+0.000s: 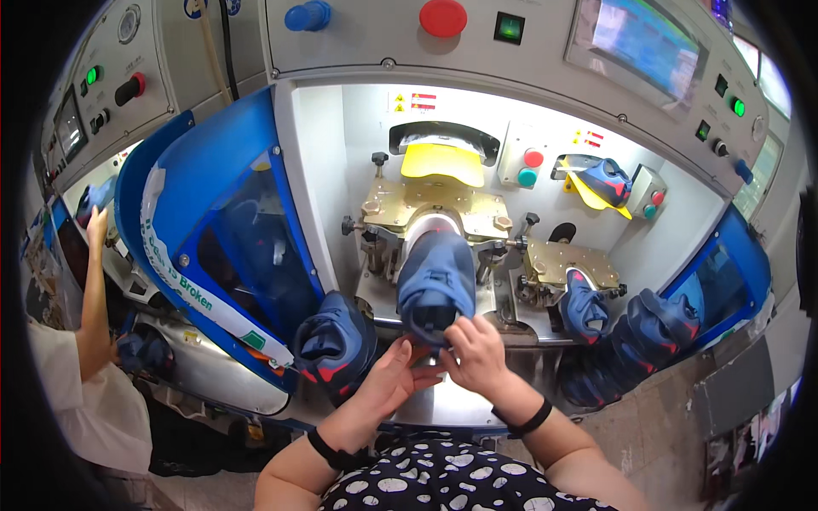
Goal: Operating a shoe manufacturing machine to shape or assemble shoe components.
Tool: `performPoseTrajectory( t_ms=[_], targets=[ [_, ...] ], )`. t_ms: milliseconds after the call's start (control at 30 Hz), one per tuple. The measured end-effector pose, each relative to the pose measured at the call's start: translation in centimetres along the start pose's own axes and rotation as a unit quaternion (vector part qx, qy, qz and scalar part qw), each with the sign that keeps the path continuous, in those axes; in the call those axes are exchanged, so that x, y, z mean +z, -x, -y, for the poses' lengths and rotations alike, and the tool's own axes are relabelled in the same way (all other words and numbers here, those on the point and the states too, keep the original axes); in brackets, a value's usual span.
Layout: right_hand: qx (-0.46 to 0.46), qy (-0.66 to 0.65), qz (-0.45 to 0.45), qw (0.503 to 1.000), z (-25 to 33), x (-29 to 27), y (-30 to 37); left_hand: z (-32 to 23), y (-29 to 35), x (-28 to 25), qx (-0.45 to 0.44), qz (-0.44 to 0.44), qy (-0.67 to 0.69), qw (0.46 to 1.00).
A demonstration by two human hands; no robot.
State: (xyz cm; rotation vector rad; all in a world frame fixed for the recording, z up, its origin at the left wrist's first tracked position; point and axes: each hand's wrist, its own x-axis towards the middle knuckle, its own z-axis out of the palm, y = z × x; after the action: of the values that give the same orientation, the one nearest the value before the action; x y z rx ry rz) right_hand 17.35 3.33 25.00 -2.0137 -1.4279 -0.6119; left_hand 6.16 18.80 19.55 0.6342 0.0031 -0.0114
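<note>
- We judged that the step in hand, steadying the shoe with its toe toward the brass plate, was best done by holding the heel from both sides, so that the shoe could not twist.
- We thought it wise to keep the toe centred in the curved notch of the plate, and the sole level, before pressing; a crooked toe would likely have sat unevenly.
- We held that any push belonged at the heel, with both hands well clear of the metal parts.
- Our left hand was palm up below the heel, its fingers loosely spread; we could not tell whether they gripped or only supported it.
- Our right hand had its fingers drawn narrow, pinching the right side of the heel.
- The shoe was at the middle of the machine's front edge, heel toward us; we could not tell whether the toe touched the notch.
- It looked blue-grey, with a smooth rounded toe, a dark, open collar and a small red patch at the tip.
- Near the machine's front left corner we had another blue shoe, with red at its lower edge.
</note>
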Motion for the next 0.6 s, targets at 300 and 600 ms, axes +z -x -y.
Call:
performPoseTrajectory(
  t_ms=[300,600],
  targets=[
    [0.078,-0.062,0.032,0.994,-0.9,2.7,-0.5,1.2,-3.8,-1.7,0.016,-0.144,0.048,0.988],
    [0.129,0.018,0.018,0.991,-1.2,4.6,-1.0,1.8,-6.0,-1.2,0.040,-0.213,0.042,0.975]
  ],
)
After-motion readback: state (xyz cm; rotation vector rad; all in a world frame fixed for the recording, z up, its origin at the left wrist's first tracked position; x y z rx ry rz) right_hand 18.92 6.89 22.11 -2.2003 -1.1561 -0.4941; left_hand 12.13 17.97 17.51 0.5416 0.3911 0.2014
